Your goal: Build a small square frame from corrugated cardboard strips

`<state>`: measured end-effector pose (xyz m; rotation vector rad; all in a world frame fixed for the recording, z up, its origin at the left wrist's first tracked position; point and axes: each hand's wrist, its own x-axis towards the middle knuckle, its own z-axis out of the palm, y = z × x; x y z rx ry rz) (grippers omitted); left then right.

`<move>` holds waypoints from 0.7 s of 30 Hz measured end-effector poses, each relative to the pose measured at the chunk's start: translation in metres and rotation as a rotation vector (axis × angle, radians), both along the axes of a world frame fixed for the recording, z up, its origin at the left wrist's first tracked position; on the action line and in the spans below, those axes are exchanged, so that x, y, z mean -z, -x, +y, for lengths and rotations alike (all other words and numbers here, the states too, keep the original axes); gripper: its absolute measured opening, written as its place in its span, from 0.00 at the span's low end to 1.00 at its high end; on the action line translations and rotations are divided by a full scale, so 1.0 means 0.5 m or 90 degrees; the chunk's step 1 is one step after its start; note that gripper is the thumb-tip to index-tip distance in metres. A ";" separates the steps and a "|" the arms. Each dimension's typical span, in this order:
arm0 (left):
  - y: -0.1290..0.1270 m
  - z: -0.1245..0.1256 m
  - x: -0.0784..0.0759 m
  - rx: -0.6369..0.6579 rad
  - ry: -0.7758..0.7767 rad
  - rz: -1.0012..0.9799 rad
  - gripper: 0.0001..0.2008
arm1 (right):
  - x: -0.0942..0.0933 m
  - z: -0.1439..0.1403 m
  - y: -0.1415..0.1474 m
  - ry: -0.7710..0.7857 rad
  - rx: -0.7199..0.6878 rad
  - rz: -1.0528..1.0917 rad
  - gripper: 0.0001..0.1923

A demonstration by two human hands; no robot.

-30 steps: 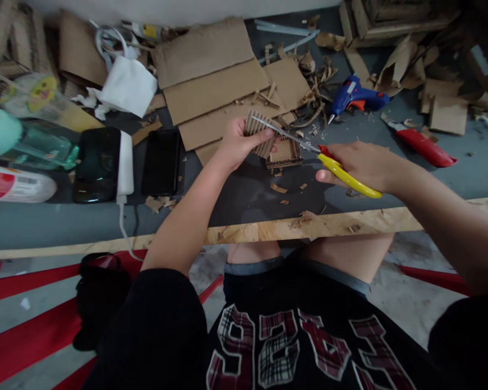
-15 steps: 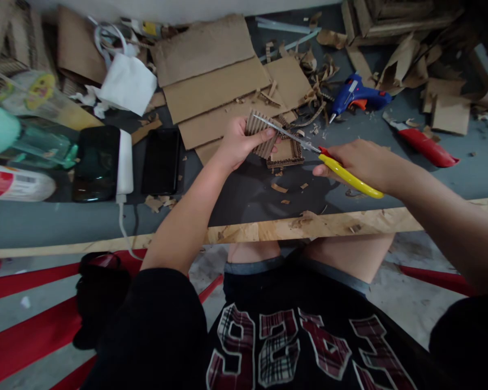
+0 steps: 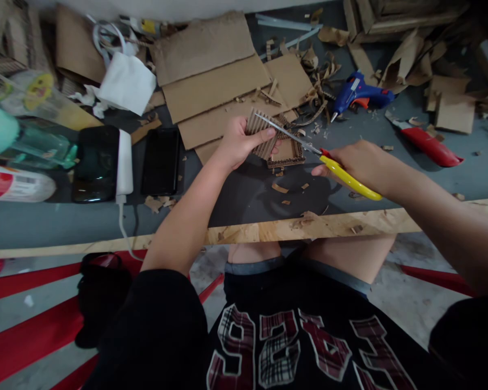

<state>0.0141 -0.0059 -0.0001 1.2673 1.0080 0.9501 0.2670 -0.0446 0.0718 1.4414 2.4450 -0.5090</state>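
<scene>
Between the thumb and fingers of my left hand (image 3: 239, 142) is a ribbed piece of corrugated cardboard (image 3: 259, 130). My right hand (image 3: 358, 162) grips yellow-and-red-handled scissors (image 3: 352, 179), whose blades lie across the cardboard piece and point up-left. Whether the blades are fully closed is hard to see. Just beneath the held piece, a small open cardboard box (image 3: 288, 151) with corrugated walls rests on the table, partly hidden by my left fingers and the blades.
Flat cardboard sheets (image 3: 215, 76) lie behind my hands. To the right are a blue glue gun (image 3: 360, 95) and a red-handled cutter (image 3: 433, 146). A black phone (image 3: 160, 161), a white power adapter (image 3: 124, 162) and bottles (image 3: 16, 181) sit left. Cardboard scraps (image 3: 280, 188) litter the dark table.
Almost nothing differs. Both hands, the cardboard piece and the scissors hold nearly the same place, with only a slight shift of the view.
</scene>
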 end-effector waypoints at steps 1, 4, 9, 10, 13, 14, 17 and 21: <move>0.001 0.001 0.000 -0.002 0.001 0.008 0.29 | 0.002 0.001 -0.001 -0.003 -0.006 0.003 0.39; 0.004 0.003 0.000 -0.004 0.007 0.016 0.27 | 0.009 0.001 -0.005 -0.008 -0.012 0.019 0.37; -0.002 -0.002 0.007 0.038 0.007 0.007 0.27 | 0.015 -0.007 -0.007 -0.020 0.037 0.021 0.36; -0.005 -0.004 0.009 0.047 0.011 0.008 0.27 | 0.015 -0.008 -0.006 -0.009 0.036 0.029 0.36; -0.010 -0.008 0.011 0.068 0.021 0.003 0.26 | 0.014 -0.009 -0.003 0.004 0.024 0.044 0.36; -0.010 -0.008 0.012 0.074 0.022 -0.002 0.26 | 0.013 -0.008 -0.003 -0.001 0.024 0.041 0.37; -0.009 -0.007 0.013 0.086 0.016 -0.018 0.28 | 0.012 -0.004 0.000 -0.016 0.021 0.030 0.37; -0.007 -0.008 0.014 0.079 0.020 -0.028 0.32 | 0.008 -0.003 0.004 -0.013 0.012 0.045 0.36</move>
